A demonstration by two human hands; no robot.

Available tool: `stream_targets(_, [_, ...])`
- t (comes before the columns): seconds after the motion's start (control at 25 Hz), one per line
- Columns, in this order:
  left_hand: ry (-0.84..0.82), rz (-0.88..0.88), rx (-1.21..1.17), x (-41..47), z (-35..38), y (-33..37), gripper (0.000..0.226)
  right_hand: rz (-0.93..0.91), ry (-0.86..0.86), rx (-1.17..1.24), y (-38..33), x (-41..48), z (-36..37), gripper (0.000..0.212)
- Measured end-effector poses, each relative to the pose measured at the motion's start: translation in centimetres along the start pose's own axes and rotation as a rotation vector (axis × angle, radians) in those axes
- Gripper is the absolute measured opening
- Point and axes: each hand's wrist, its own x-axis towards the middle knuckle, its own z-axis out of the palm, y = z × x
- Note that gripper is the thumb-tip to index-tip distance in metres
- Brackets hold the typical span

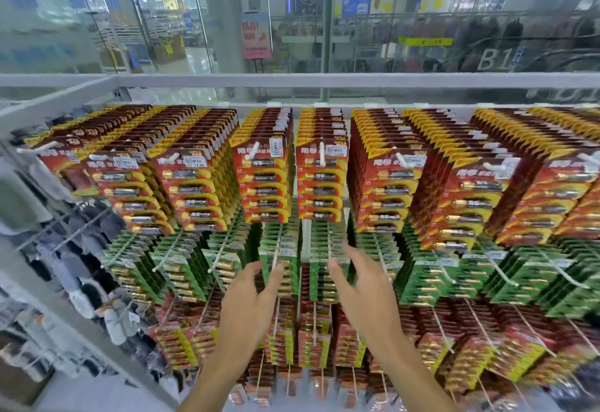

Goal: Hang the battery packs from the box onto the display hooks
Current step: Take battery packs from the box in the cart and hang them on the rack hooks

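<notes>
1. While both arms stretched forward to the battery display, the left hand [247, 299] was loosely open, fingers a little spread and gently bent, gripping nothing.
2. The right hand [366, 294] mirrored it: open, fingers apart and relaxed, nothing held.
3. Two hands were in view, set apart from each other, with a narrow gap between pack columns showing between them.
4. Both hands were in front of the green battery packs [181, 268] of the middle row. The left fingertips [256, 267] overlapped one green column and the right fingertips [352, 249] the neighbouring one. Motion blur made it impossible to tell whether they touched the cards.
5. Above the hands hung the red-and-yellow battery packs [264, 184], in eight columns across the top row, each column many cards deep.
6. Each top column sat on a white display hook [255, 148] whose tip poked out in front. Eight tips showed.
7. The front card in the central top columns showed five batteries, one above another, and a white price label [276, 147] near its top.
8. Below the hands, a third row of red battery packs [311, 343] hung on thin hooks, too blurred to count.
9. Behind the display ran a white frame rail [292, 82], with a glass wall [162, 21] beyond.
</notes>
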Motion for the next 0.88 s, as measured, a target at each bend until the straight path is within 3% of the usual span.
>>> stream_targets(0.4, [-0.058, -0.071, 0.130, -10.6, 6.4, 0.4, 0.058, 0.007, -0.163, -0.018, 8.1, -7.3, -0.9, 0.052])
stream_targets(0.72, [-0.272, 0.070, 0.118, -17.8, 11.8, 2.2, 0.072, 0.123, -0.032, -0.124, 14.2, -17.4, -6.7, 0.042])
stream_targets(0.88, [-0.420, 0.130, 0.101, -23.9, 16.0, 2.5, 0.046, 0.308, 0.019, -0.196, 18.4, -25.0, -9.8, 0.040])
